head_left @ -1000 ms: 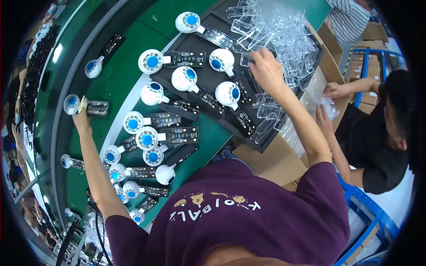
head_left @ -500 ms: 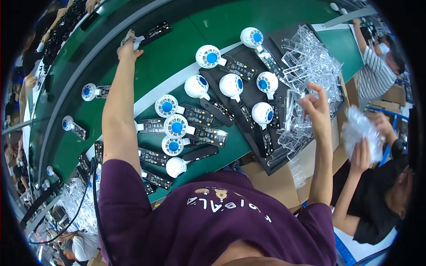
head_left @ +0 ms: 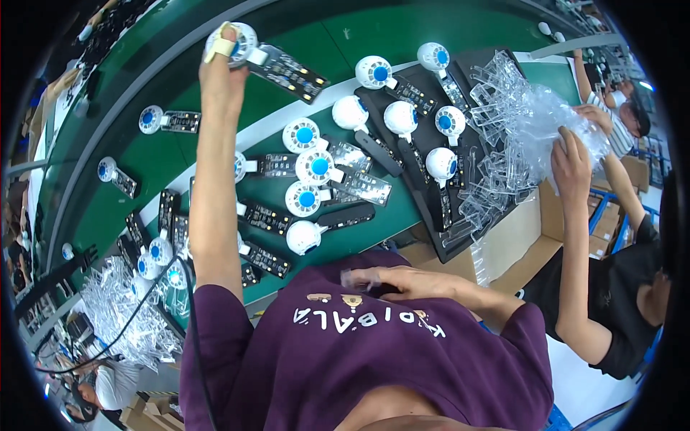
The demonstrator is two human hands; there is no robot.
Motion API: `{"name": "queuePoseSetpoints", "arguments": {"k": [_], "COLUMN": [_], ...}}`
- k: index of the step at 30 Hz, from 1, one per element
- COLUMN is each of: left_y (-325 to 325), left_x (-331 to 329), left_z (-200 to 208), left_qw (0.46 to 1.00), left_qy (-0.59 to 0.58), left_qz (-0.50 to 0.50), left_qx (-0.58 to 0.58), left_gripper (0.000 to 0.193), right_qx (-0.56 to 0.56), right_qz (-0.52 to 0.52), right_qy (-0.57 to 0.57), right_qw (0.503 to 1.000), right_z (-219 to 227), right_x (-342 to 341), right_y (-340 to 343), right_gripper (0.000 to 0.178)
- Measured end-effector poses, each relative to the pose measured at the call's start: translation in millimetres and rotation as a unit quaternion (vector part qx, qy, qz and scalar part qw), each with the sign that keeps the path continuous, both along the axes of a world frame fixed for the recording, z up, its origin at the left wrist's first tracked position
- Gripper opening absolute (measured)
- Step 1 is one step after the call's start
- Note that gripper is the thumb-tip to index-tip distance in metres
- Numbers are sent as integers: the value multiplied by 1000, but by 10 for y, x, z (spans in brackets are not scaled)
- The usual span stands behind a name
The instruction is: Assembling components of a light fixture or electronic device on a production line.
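My left hand (head_left: 224, 79), a pale yellow wrap on one finger, is closed on the round white head of a handheld fan (head_left: 291, 70). The fan hangs over the green belt, its handle exposing a dark circuit board that points right. Close to my chest, my right hand (head_left: 413, 282) has its fingers around a small clear plastic piece (head_left: 361, 277); its exact shape is blurred. Between my arms lie several more white fans (head_left: 315, 167) with blue centres, some heads overlapping, most with bare boards showing.
A black tray (head_left: 449, 248) at the right carries several fans and a heap of clear plastic parts (head_left: 496, 108). A co-worker's hands (head_left: 571, 161) hold a clear bag (head_left: 550, 126) over that heap. Another clear pile (head_left: 122, 309) lies lower left. An open carton (head_left: 514, 248) stands below the tray.
My left hand has drawn nearer with the fan lifted. My right hand has come from the clear heap to my chest with a clear piece. The co-worker's bag has moved over the heap.
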State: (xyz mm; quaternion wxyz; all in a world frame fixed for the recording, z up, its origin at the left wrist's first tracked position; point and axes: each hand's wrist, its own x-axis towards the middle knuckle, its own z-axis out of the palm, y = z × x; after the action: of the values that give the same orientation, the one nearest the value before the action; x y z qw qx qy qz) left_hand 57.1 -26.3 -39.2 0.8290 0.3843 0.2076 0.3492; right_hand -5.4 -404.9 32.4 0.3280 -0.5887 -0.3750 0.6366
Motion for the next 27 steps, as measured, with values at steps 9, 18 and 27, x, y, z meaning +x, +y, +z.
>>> {"name": "queuePoseSetpoints", "arguments": {"k": [9,18,27], "left_y": [-526,-859,-1080], "left_x": [-281,-235,-13], "left_z": [-31,91,210], "left_qw": [996,990,983], "left_qy": [15,139,150], "left_qz": [-43,-12,3], "left_qx": [-79,21,110], "left_gripper": [49,57,60], "right_qx": [60,156,153], "right_qz": [220,-182,-167], "right_qy": [263,-526,-644], "right_qw": [937,816,731], "right_z": [-377,-100,-364], "right_x": [82,785,926], "right_y": [344,643,1043], "right_gripper": [47,59,62]}}
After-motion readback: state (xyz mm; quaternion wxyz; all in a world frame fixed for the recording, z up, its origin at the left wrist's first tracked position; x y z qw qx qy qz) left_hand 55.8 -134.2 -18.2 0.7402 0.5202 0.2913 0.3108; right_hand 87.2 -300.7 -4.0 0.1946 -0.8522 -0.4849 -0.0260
